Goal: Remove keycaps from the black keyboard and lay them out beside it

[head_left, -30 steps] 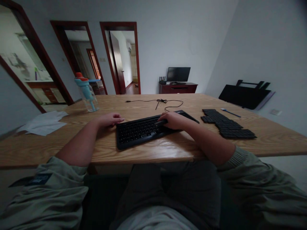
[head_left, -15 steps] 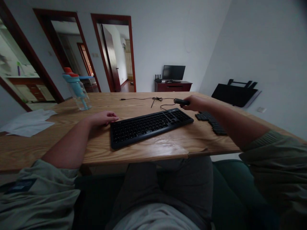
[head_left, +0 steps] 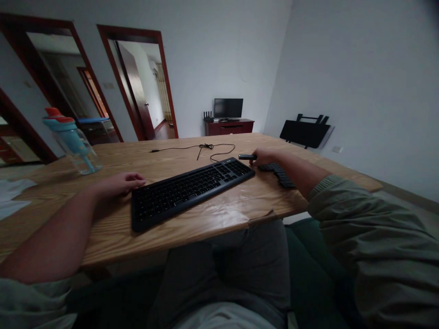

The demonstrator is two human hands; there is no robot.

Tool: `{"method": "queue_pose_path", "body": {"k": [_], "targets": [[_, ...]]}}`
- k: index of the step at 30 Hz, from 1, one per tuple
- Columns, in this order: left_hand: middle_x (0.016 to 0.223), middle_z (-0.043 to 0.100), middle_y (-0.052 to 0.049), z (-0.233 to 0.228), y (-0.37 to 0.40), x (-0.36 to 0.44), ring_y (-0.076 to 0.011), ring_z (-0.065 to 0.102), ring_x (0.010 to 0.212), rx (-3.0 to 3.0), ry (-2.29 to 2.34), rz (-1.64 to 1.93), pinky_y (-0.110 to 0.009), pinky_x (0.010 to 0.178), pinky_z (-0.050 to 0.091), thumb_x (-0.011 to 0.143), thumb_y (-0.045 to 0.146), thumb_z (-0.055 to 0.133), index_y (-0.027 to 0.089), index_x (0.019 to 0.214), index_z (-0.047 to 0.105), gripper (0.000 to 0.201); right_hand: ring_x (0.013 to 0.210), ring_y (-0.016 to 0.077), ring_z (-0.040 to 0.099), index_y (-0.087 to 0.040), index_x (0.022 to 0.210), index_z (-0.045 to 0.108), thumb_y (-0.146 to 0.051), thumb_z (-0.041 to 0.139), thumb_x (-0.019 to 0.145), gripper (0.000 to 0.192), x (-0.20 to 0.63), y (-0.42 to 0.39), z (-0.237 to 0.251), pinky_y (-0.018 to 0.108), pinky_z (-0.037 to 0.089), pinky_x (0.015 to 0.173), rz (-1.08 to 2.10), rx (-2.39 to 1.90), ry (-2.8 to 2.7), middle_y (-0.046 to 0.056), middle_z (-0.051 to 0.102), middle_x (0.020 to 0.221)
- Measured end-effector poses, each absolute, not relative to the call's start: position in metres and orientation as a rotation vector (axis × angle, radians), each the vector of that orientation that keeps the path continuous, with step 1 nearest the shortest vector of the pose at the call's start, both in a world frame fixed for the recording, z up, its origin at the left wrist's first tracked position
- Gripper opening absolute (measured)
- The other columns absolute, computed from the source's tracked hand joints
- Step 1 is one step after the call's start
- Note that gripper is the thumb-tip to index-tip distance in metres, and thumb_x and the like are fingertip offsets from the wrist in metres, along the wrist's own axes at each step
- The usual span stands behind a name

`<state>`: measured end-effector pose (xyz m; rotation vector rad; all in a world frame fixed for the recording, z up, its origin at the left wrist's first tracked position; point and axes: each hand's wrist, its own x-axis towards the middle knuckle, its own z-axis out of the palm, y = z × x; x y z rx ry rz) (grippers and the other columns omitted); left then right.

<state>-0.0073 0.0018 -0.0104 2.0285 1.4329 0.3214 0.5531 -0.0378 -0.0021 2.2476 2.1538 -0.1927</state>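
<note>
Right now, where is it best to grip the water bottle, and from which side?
Grip the water bottle around its clear round body, below the blue lid. It stands upright, apart from the keyboard, so probably come from the side with the left hand, which lies nearest.

Dim, underexposed frame. Daylight enters through the open doorways [head_left: 140, 87] at back left, pale sheen on the table [head_left: 219, 212] near its front edge. Wide-angle bending at edges, dark corners, lap nearly black, slightly soft overall.

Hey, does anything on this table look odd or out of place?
Yes: the keyboard lies askew, and loose dark keycaps sit in rows right of it. The right hand holds a long dark keycap there.
</note>
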Motion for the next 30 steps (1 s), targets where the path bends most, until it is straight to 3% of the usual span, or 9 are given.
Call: {"method": "queue_pose_path", "body": {"k": [6, 12, 25, 30], "targets": [[0.093, 0.066, -0.005, -0.01, 0.004, -0.008, -0.0177, 0.051, 0.077, 2.035, 1.416, 0.284, -0.025, 0.061, 0.038, 0.073, 0.062, 0.067, 0.017, 0.104, 0.066, 0.054, 0.088, 0.0267, 0.068, -0.023, 0.099, 0.078, -0.024, 0.078, 0.07, 0.029, 0.558, -0.041, 0.002, 0.035, 0.05, 0.081, -0.229, 2.24, 2.145, 0.008, 0.075, 0.096], [0.094, 0.068, -0.006, -0.012, 0.006, -0.01, -0.0177, 0.052, 0.072, 2.001, 1.425, 0.31, -0.026, 0.058, 0.036, 0.069, 0.057, 0.071, 0.018, 0.106, 0.067, 0.054, 0.086, 0.0232, 0.067, -0.022, 0.121, 0.073, -0.033, 0.08, 0.071, 0.051, 0.556, -0.047, 0.019, 0.03, 0.049, 0.077, -0.243, 2.342, 2.092, 0.005, 0.075, 0.093], [0.091, 0.067, -0.006, -0.012, 0.008, -0.011, -0.0186, 0.054, 0.075, 2.043, 1.437, 0.279, -0.026, 0.059, 0.038, 0.073, 0.059, 0.068, 0.017, 0.11, 0.066, 0.056, 0.082, 0.0225, 0.066, -0.016, 0.1, 0.079, -0.028, 0.074, 0.08, 0.024, 0.552, -0.042, 0.004, 0.031, 0.047, 0.074, -0.108, 2.376, 2.071, 0.01, 0.075, 0.093], [0.089, 0.068, -0.006, -0.009, 0.004, -0.007, -0.0187, 0.055, 0.073, 2.022, 1.436, 0.303, -0.025, 0.057, 0.038, 0.067, 0.058, 0.073, 0.017, 0.105, 0.068, 0.057, 0.083, 0.0234, 0.066, -0.021, 0.091, 0.078, -0.023, 0.078, 0.074, 0.017, 0.548, -0.044, 0.004, 0.031, 0.048, 0.075, -0.131, 2.322, 2.103, 0.007, 0.075, 0.092]]}}
